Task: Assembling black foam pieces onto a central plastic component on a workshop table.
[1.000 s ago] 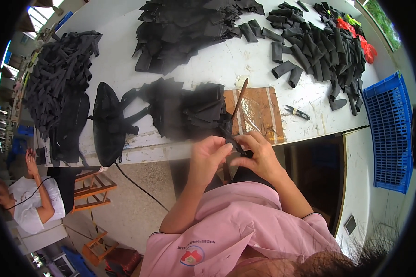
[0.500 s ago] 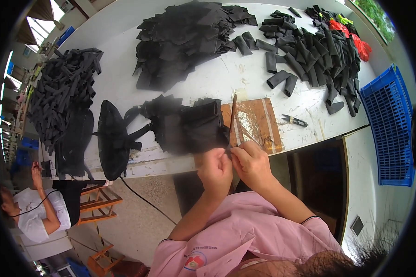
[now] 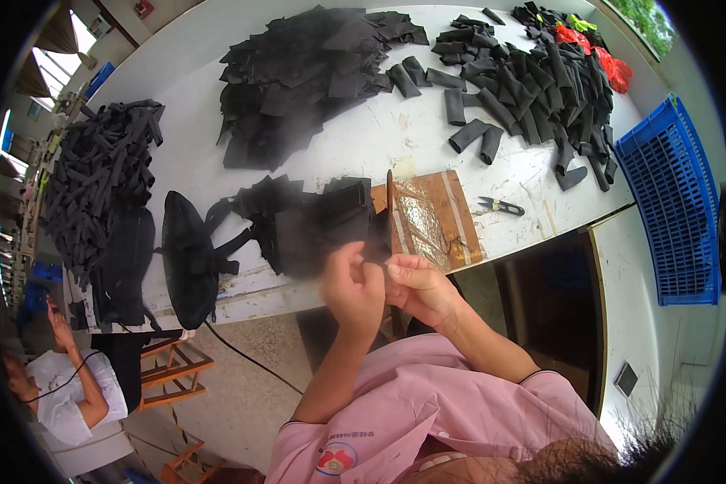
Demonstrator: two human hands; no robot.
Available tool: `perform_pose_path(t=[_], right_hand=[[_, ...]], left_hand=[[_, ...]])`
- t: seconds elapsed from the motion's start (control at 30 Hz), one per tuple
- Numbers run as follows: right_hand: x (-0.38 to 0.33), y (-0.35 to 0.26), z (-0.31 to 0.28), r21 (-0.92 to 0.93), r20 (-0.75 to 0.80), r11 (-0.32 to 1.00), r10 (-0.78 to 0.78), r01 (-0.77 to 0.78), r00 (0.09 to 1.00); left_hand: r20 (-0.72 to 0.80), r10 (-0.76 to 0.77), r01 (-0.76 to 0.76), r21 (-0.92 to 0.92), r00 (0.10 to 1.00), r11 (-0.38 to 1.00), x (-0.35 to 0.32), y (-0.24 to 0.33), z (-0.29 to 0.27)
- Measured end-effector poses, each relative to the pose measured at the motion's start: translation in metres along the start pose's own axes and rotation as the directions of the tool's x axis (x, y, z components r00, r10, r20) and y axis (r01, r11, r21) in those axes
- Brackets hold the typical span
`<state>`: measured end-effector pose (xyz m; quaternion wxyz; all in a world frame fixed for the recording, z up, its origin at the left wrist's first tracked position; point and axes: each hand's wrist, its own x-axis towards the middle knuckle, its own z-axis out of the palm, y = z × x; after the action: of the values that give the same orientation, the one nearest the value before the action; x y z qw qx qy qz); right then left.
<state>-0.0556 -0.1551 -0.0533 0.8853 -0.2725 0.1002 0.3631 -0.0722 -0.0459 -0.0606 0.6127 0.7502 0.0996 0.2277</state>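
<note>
My left hand [image 3: 353,286] is curled in front of the near edge of a small stack of black fabric pieces [image 3: 319,222], its fingertips slightly blurred. Beside it, my right hand [image 3: 419,289] is pinched between thumb and forefinger. Whatever sits in either hand is too small or hidden to make out. Just beyond the fingers, a brown pointed stick [image 3: 390,202] stands by a taped wooden board [image 3: 460,210]. To the right of the board lie black thread snips [image 3: 502,206].
A large heap of flat black fabric [image 3: 298,89] covers the table's back. Black fabric tubes [image 3: 532,97] pile up at right, near a blue crate [image 3: 671,202]. Black strips [image 3: 97,177] and a dark oval cushion-like thing [image 3: 189,262] lie left. A co-worker [image 3: 77,391] is at far left.
My hands have drawn slightly apart, the left one shifting left and its fingers lifting. The whole view has shifted a little, so the table's things appear further left.
</note>
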Motion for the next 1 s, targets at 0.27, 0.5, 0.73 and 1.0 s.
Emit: perform_pose_path(t=[0.27, 0.5, 0.73, 1.0], right_hand=[[0.001, -0.010, -0.013, -0.441, 0.052, 0.873, -0.206, 0.208, 0.977], [0.003, -0.021, -0.004, -0.240, 0.330, 0.854, -0.375, 0.462, 0.866], [-0.006, -0.040, 0.018, -0.602, 0.338, 0.577, -0.443, 0.553, 0.830], [-0.011, -0.026, 0.019, -0.676, 0.190, 0.573, -0.472, 0.463, 0.861]], left_hand=[[0.301, -0.283, 0.394, -0.430, 0.911, 0.812, 0.002, 0.008, -0.019], [0.590, -0.157, 0.492, -0.466, 0.792, 0.735, 0.003, 0.041, -0.026], [0.069, 0.359, -0.362, 0.029, 0.931, 0.932, 0.000, 0.043, -0.004], [0.111, -0.108, 0.149, -0.493, 0.988, 0.857, 0.005, 0.046, -0.009]])
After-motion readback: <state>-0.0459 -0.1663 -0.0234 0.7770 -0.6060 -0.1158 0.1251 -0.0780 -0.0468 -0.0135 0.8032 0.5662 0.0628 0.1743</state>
